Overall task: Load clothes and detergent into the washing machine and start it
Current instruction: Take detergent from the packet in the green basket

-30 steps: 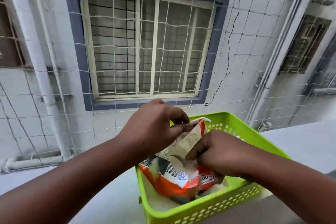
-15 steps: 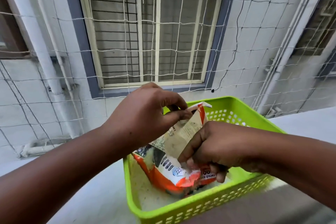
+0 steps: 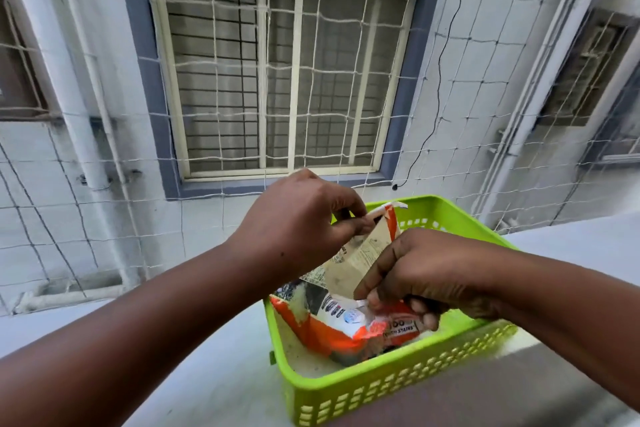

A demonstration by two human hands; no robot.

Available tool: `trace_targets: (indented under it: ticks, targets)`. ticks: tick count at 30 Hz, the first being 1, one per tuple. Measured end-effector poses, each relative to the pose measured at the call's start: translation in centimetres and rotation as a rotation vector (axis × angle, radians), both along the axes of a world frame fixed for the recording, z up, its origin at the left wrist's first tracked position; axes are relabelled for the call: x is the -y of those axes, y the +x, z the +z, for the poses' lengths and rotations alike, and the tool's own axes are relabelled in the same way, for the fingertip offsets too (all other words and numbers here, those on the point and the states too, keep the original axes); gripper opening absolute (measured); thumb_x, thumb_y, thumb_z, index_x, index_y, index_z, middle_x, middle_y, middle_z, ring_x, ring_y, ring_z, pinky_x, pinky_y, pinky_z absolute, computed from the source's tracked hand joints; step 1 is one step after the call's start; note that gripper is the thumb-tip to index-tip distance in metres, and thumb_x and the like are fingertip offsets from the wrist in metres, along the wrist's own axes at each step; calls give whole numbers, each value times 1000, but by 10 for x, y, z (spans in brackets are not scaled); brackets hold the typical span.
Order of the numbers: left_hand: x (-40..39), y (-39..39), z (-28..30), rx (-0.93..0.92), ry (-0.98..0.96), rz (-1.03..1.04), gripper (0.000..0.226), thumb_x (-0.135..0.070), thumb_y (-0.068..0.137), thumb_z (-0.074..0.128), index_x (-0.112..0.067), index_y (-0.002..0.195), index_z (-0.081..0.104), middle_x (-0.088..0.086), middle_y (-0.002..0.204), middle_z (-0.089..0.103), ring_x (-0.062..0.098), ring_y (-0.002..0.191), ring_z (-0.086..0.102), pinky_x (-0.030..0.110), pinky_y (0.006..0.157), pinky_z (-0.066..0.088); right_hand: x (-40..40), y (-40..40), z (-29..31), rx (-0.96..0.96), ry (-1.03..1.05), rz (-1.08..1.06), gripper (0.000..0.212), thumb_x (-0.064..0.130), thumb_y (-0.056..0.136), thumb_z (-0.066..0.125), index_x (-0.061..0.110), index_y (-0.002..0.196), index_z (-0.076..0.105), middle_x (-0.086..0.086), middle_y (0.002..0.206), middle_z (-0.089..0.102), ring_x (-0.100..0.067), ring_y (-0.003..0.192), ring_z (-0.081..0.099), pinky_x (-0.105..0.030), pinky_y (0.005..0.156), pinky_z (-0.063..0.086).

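Observation:
An orange and white detergent packet (image 3: 341,315) stands in a lime green plastic basket (image 3: 388,388) on a white ledge. My left hand (image 3: 304,218) pinches the packet's folded top flap between thumb and fingers. My right hand (image 3: 426,274) grips the packet lower down on its right side, with fingers curled over the printed front. Part of the packet is hidden behind both hands. No washing machine or clothes are in view.
The basket sits on a white ledge (image 3: 214,367) that runs left and right. Beyond it hangs a rope safety net (image 3: 104,163), with a barred window (image 3: 277,80), drain pipes (image 3: 79,107) and a neighbouring wall behind.
The view has shifted slightly, so the basket and hands sit a little further right and lower. Both hands keep their hold on the packet, with the top flap pulled a little more upright.

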State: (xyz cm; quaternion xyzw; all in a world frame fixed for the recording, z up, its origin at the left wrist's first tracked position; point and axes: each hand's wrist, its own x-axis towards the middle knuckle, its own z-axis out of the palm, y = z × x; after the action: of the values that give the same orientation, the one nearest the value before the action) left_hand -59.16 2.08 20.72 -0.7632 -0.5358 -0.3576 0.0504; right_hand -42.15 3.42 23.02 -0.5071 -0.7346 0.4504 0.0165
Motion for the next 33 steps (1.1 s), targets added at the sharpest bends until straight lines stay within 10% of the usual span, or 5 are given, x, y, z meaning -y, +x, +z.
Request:
trace_targets:
  ticks: [12, 33]
  targets:
    - [-10, 0, 3, -105, -29, 58, 28, -58, 83, 59, -37, 97, 71, -7, 91, 72, 19, 92, 60, 35, 75, 50, 2, 17, 16, 57, 148, -197, 14, 2, 75, 71, 12, 82, 78, -13, 73, 53, -12, 41, 27, -17, 43, 23]
    - [3, 13, 22, -102, -216, 128, 33, -59, 86, 56, -34, 104, 69, -4, 116, 64, 21, 110, 57, 32, 84, 47, 34, 60, 50, -76, 115, -438, 15, 2, 82, 65, 11, 78, 76, 0, 66, 68, -9, 45, 27, -17, 46, 23]
